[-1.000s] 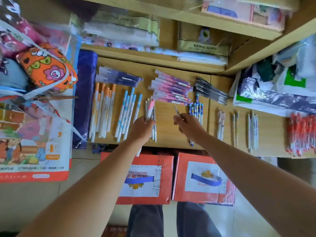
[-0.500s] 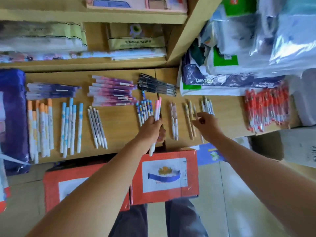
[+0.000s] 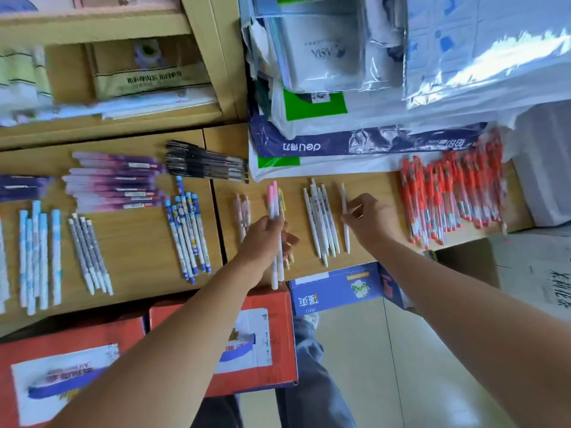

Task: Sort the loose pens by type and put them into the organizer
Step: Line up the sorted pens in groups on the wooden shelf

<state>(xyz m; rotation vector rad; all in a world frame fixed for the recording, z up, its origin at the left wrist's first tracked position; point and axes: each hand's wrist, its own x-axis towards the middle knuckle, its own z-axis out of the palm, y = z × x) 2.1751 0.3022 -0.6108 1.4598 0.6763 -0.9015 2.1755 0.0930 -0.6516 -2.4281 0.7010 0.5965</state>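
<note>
**Pen sorting on the shelf: status of hands and stock**

Hard to make out:
- Far-left rows of light blue pens (image 3: 37,257) and the dark purple pack (image 3: 21,186): smeared by motion, partly cut off by the frame edge.
- Print on the barrels: unreadable.
- Fingertips of the left hand (image 3: 265,239): hidden behind the bundle it holds.
- Contact between the single white pen (image 3: 344,208) and the wooden shelf (image 3: 139,267): cannot tell.

Hands:
- Left hand: fingers curled tight round a small bundle of pink-capped pens (image 3: 273,200), white ends sticking out below the fist, past the shelf edge.
- Right hand (image 3: 369,217): thumb and forefinger pinching the single white pen at mid-barrel, remaining fingers loosely bent. Position: just right of the group of white pens (image 3: 321,220).

Materials and shapes:
- All pens slim, straight and plastic, laid in parallel groups by type on the pale wood-grain shelf.
- Black pens (image 3: 207,163) and purple-pink pens (image 3: 114,183): lying crosswise at the back.
- Blue patterned pens (image 3: 188,233) and grey pens (image 3: 89,254): fanned lengthwise.
- Orange pens (image 3: 451,196): a dense glossy heap at the right.
- Crinkled plastic bags (image 3: 340,88): stacked behind.
- Red cartons (image 3: 253,335) and a blue carton (image 3: 336,288): below the shelf edge.
</note>
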